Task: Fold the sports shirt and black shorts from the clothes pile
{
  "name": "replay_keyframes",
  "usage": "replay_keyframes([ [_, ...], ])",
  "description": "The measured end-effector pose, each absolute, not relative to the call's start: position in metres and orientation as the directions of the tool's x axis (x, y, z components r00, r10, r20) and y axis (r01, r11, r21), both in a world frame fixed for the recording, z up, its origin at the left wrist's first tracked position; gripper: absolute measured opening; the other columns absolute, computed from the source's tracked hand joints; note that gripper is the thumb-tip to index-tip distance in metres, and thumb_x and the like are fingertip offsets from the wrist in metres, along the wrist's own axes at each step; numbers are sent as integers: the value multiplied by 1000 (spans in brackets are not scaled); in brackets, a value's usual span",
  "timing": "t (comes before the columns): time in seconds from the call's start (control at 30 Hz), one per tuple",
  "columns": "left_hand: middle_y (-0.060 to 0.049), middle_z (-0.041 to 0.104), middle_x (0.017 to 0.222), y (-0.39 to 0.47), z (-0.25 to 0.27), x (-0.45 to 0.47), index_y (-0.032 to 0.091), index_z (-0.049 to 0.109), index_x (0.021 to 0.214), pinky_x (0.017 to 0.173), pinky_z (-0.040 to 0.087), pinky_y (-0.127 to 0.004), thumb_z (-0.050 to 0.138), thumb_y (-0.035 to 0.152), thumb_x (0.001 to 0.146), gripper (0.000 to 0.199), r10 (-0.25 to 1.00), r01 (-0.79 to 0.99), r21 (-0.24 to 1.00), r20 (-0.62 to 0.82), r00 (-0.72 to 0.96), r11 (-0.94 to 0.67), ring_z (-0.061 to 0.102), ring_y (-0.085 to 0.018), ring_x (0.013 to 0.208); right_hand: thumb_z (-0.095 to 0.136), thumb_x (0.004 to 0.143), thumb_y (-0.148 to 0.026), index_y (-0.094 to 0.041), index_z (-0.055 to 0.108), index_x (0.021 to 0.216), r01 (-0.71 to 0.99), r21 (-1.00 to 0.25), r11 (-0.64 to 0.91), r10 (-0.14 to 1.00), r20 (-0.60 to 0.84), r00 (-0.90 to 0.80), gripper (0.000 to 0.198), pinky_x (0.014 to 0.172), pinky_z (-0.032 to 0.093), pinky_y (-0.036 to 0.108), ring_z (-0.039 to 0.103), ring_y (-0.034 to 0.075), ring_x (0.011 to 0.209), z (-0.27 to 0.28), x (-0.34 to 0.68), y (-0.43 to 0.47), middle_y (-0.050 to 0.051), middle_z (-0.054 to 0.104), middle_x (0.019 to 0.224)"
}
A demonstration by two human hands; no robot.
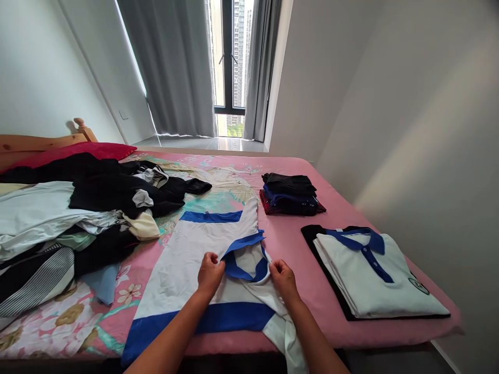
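A white polo shirt with blue collar and blue side panels lies spread on the bed, its collar end toward the right. My left hand pinches the shirt by the left end of its blue collar. On the other side of the neck opening, my right hand pinches the white fabric beside the collar. Between my hands the collar stands partly raised and open. One sleeve points away from me, and the other hangs over the near edge of the bed beside my right forearm.
A heap of loose clothes covers the bed's left side. Folded white shirts with blue collars lie at the right, over black fabric. Behind them sits a stack of dark folded clothes. The bed has a pink sheet; walls and a curtained window lie beyond.
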State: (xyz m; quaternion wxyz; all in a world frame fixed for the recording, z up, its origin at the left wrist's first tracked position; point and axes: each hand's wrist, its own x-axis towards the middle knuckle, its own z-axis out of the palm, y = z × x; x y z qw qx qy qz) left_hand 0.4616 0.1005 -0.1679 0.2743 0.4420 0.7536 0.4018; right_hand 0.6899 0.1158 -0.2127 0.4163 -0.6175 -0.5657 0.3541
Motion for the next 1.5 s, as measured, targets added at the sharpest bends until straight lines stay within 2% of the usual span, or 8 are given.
replay_keyframes([
  [0.1, -1, 58, 76, 97, -158, 490, 22, 53, 79, 69, 44, -26, 51, 32, 76, 11, 973, 551, 834, 150, -174, -30, 56, -15, 71, 48, 79, -48, -19, 55, 76, 308, -951, 31, 994, 62, 93, 30, 61, 42, 24, 51, 13, 63, -218, 688, 110, -1, 58, 69],
  [0.2, -3, 62, 76, 107, -156, 526, 20, 59, 80, 70, 43, -27, 52, 30, 76, 13, 997, 615, 784, 78, 27, -78, 57, -16, 71, 49, 80, -48, -19, 52, 74, 194, -978, 70, 993, 88, 83, 30, 57, 41, 23, 48, 12, 60, -221, 689, 108, -2, 54, 66],
  [0.37, 0, 51, 48, 125, -166, 549, 19, 53, 50, 58, 38, -29, 63, 25, 61, 17, 995, 668, 739, -95, -21, 84, 52, -17, 55, 43, 83, -41, -17, 58, 91, 243, -965, 100, 973, 146, 180, 30, 65, 46, 26, 56, 15, 73, -226, 697, 112, 5, 62, 84],
  [0.77, 2, 57, 67, 49, -194, 510, 22, 52, 78, 62, 46, -27, 48, 43, 82, 22, 970, 353, 935, 118, -212, -37, 56, -15, 63, 46, 77, -33, -21, 63, 78, 404, -912, 66, 983, 128, 128, 21, 66, 45, 29, 60, 18, 72, -222, 700, 119, 4, 67, 81],
  [0.93, -8, 62, 117, 56, -174, 512, 24, 60, 104, 106, 27, -47, 63, 31, 72, 33, 944, 679, 663, 288, 160, -317, 50, -28, 116, 48, 78, -38, -19, 62, 81, 356, -933, 48, 984, 106, 144, 24, 66, 46, 27, 60, 17, 71, -221, 702, 120, 4, 66, 79],
  [1.07, -5, 64, 106, 64, -158, 521, 27, 58, 109, 109, 18, -50, 53, 18, 76, 35, 881, 765, 438, 205, 427, -473, 55, -23, 105, 39, 84, -49, -18, 57, 88, 307, -951, 17, 975, 84, 207, 37, 57, 45, 27, 57, 16, 60, -199, 697, 109, 2, 62, 69],
  [1.27, -8, 60, 97, 67, -156, 535, 24, 61, 104, 86, 36, -41, 52, 36, 82, 27, 866, 803, 325, 159, 474, -499, 54, -25, 94, 65, 67, -36, -24, 56, 101, 486, -872, 51, 987, 117, 108, 37, 56, 40, 26, 55, 15, 56, -154, 682, 86, -4, 56, 59],
  [1.5, -8, 62, 97, 63, -157, 505, 22, 61, 111, 86, 36, -40, 39, 48, 88, 40, 966, 832, 497, 67, 249, -249, 56, -25, 94, 52, 69, -43, -19, 55, 87, 56, -966, -254, 958, -243, 155, 30, 39, 41, 23, 51, 11, 46, -188, 707, 93, -2, 54, 67],
])
